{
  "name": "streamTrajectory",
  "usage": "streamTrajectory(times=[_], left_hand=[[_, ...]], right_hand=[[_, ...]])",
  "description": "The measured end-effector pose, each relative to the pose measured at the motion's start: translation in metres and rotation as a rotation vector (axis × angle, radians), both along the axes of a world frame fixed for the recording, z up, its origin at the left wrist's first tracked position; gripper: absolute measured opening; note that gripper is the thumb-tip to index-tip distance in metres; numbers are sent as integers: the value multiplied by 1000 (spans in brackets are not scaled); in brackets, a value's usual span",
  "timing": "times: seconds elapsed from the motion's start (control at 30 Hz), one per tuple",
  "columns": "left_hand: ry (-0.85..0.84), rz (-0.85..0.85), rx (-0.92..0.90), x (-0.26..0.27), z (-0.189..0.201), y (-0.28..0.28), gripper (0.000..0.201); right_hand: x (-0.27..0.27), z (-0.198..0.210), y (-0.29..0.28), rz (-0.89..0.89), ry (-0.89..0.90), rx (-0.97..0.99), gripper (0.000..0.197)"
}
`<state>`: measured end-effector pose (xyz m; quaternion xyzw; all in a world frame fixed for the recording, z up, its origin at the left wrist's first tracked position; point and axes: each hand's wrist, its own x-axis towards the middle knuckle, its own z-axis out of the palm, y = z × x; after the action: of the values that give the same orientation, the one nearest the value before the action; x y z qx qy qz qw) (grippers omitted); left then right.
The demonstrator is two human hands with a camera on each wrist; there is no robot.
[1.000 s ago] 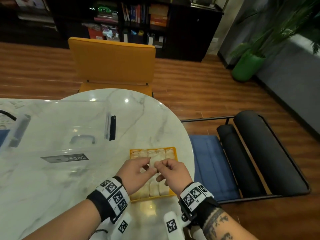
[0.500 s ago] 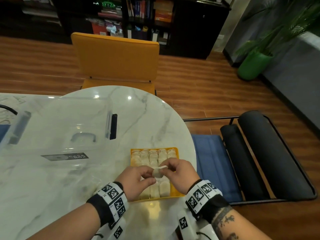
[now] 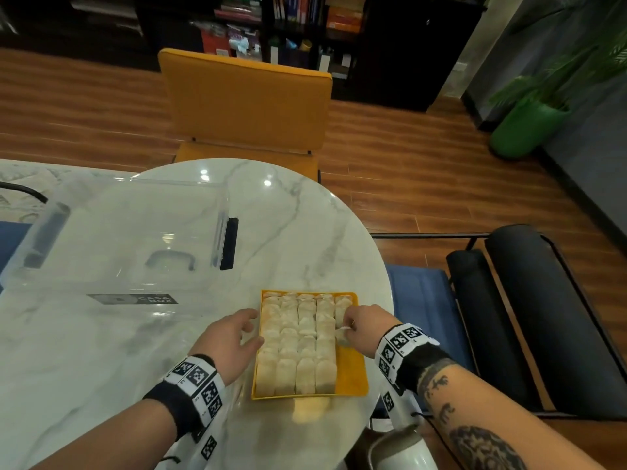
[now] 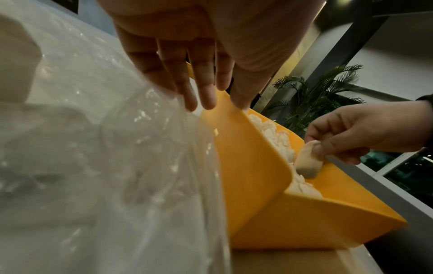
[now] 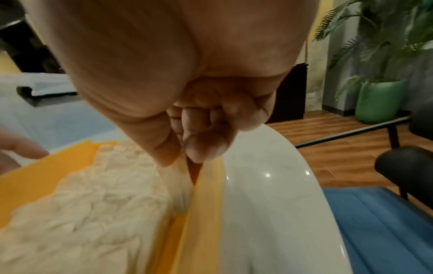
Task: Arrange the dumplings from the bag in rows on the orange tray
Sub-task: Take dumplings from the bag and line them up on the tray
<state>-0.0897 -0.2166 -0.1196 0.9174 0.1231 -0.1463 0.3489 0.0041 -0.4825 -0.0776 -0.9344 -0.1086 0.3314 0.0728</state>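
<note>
The right hand (image 3: 359,329) pinches one dumpling (image 4: 308,160) between thumb and fingertips, low over the orange tray (image 3: 351,374), at the head of the bare strip along its 3 o'clock side. The left hand (image 3: 227,344) hangs relaxed and holds nothing, fingers just beside the tray's 9 o'clock wall, over the clear bag (image 4: 105,166). The risk, as a judgement: the placed dumplings (image 3: 298,340) sit packed touching, so a dumpling set down crooked could nudge its neighbours or lean on the wall. The white marble desk (image 3: 101,351) is glossy, so the tray may slide if pushed. A clear storage box (image 3: 112,239) lies at 10 o'clock, an orange chair (image 3: 247,103) at 12 and a green planter (image 3: 522,130) at 2.
</note>
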Motion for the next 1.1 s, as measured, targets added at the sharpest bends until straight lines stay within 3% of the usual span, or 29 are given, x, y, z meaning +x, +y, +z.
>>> streamTrajectory(times=[0.23, 0.4, 0.63, 0.97, 1.1], left_hand=[[28, 42, -17, 1, 0, 1, 44], [34, 51, -26, 2, 1, 1, 40], [34, 65, -29, 2, 4, 0, 38], [27, 53, -11, 2, 7, -3, 37], [22, 49, -9, 2, 7, -4, 37]], right_hand=[[10, -19, 6, 143, -97, -102, 22], [17, -25, 7, 80, -128, -202, 23], [20, -33, 5, -107, -145, -116, 23], [18, -34, 3, -213, -206, 36, 20], [1, -20, 6, -261, -253, 176, 9]])
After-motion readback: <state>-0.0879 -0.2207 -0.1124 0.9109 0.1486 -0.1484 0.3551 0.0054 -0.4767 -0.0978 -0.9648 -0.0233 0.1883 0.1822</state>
